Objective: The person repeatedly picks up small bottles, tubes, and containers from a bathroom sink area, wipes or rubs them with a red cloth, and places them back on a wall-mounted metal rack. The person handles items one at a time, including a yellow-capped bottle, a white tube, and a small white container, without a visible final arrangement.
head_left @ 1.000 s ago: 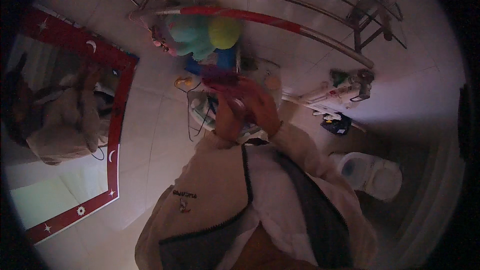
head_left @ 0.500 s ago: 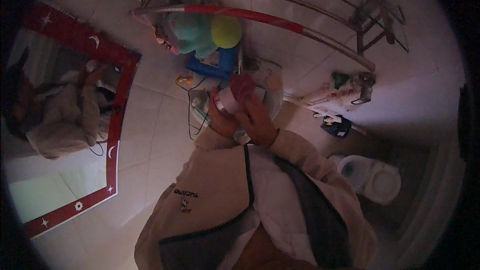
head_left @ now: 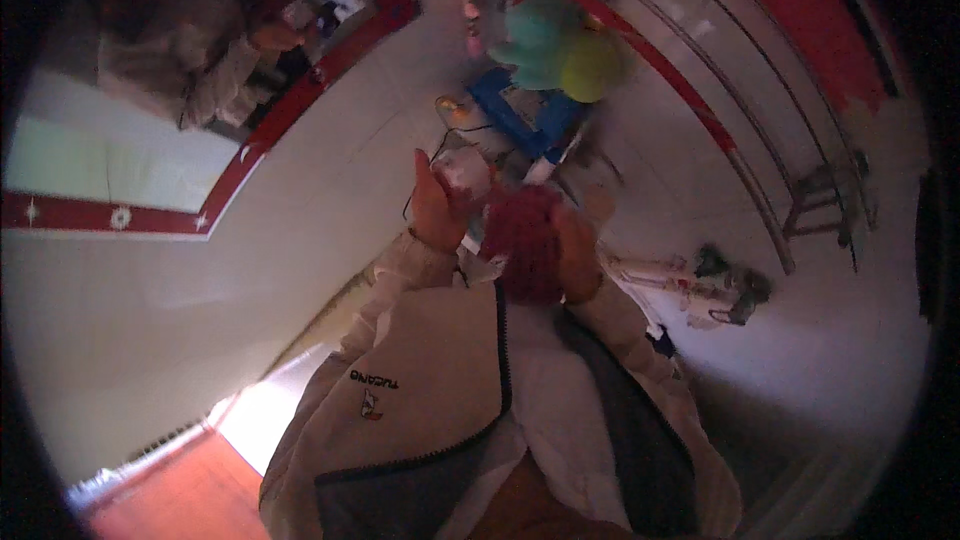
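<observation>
My left hand [head_left: 437, 212] is closed around a pale, whitish-pink rounded container [head_left: 464, 170], with a finger raised along its side. Its exact kind is blurred. My right hand [head_left: 577, 252] grips a dark red cloth [head_left: 523, 242] that looks coarse and bunched. The cloth hangs close to my chest and sits just right of the container; whether the two touch I cannot tell. Part of the basin-like area beneath is hidden by both hands and the cloth.
Beyond my hands are a blue box-like item [head_left: 545, 120] and hanging teal [head_left: 535, 35] and yellow-green [head_left: 592, 65] bundles. A metal rack [head_left: 690, 90] spans the upper right. At left hangs a red-framed mirror [head_left: 300, 90]. Orange floor [head_left: 180, 490] shows lower left.
My hands have moved apart; the dark red cloth, formerly up against the container, is now lower, nearer my chest and fuller in view. My head has turned, swinging the surroundings round.
</observation>
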The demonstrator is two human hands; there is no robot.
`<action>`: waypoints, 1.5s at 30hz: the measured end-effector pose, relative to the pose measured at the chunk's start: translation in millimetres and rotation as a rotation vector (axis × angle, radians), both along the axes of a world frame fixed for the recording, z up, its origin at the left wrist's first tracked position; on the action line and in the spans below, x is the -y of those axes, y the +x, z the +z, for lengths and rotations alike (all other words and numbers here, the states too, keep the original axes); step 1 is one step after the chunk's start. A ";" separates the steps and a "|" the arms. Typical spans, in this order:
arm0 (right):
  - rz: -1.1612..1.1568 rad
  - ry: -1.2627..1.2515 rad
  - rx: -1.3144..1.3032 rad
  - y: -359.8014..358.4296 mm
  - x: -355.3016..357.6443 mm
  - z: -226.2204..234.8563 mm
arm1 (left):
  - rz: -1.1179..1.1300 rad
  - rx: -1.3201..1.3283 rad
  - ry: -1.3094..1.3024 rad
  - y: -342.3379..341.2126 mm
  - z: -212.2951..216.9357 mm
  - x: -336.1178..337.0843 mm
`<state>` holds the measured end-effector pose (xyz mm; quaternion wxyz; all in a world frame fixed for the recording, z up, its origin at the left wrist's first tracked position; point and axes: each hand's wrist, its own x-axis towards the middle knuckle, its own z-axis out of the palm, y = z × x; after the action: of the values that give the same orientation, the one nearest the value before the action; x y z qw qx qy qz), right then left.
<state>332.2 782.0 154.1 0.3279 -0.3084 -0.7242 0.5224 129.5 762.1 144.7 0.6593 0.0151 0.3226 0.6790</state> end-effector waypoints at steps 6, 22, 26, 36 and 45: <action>0.015 0.708 0.127 -53.3 -14.8 22.4 | 0.049 0.058 0.136 23.5 -20.4 29.3; -0.339 0.088 -0.214 40.6 -35.3 -29.9 | -0.519 -0.581 0.152 83.4 48.8 11.1; -0.072 -0.789 -0.638 79.7 -20.5 28.6 | -0.495 -0.610 0.460 64.3 94.8 -16.6; 0.072 -1.023 -0.912 121.5 25.6 8.4 | -0.508 -0.662 0.956 179.6 321.5 -117.6; -0.139 -0.948 -0.993 146.2 34.9 -20.2 | -0.574 -1.455 0.980 259.1 324.7 -171.8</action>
<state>478.4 747.1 133.9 0.4833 -0.1886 -0.1602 0.8398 388.6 933.8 469.4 0.3569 0.7952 0.3178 0.3732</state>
